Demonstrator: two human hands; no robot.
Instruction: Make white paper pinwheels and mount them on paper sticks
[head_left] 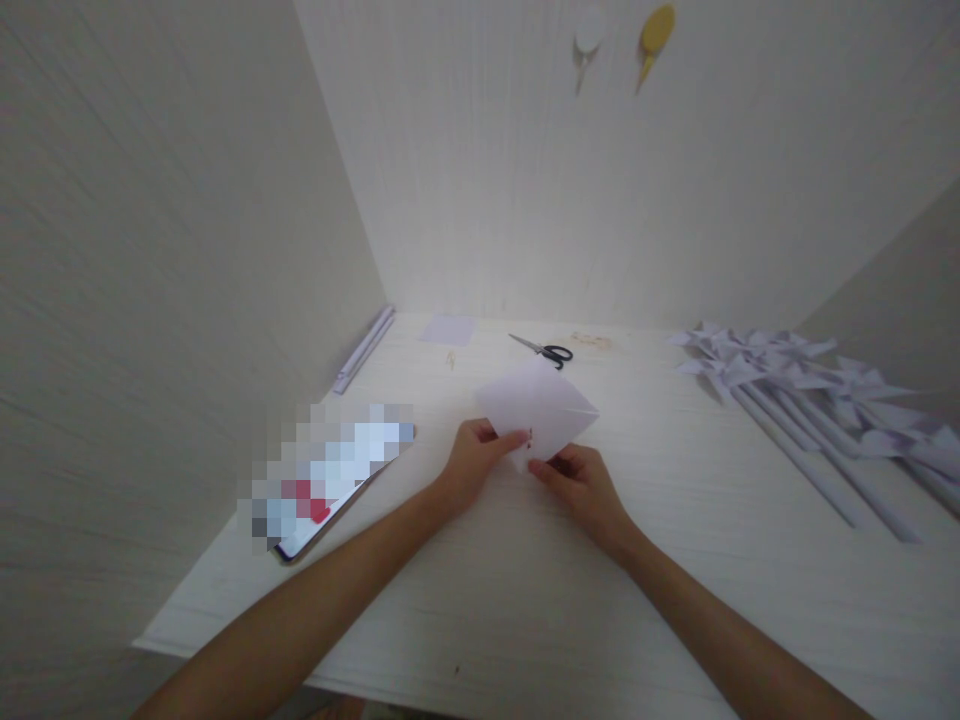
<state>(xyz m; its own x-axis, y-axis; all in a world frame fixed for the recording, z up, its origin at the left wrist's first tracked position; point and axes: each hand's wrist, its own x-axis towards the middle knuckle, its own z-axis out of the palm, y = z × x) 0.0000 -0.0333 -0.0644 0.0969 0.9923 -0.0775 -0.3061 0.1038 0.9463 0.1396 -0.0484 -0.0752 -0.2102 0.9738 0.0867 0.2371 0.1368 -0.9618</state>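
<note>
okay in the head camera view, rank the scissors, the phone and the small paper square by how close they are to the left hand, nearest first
From the left hand, which holds the folded paper:
1. Phone, just to its left on the table.
2. Scissors, beyond, slightly right.
3. Small paper square, near the back wall; close to the scissors' distance, barely farther.

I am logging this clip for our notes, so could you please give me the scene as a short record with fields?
surface: white table set in a pale wall corner
left hand: left hand pinches the near edge of the folded white paper
right hand: right hand grips the same paper's near corner
behind paper: scissors, small paper square
left side: phone, rolled paper stick
right side: paper pinwheels lying in a row
</note>
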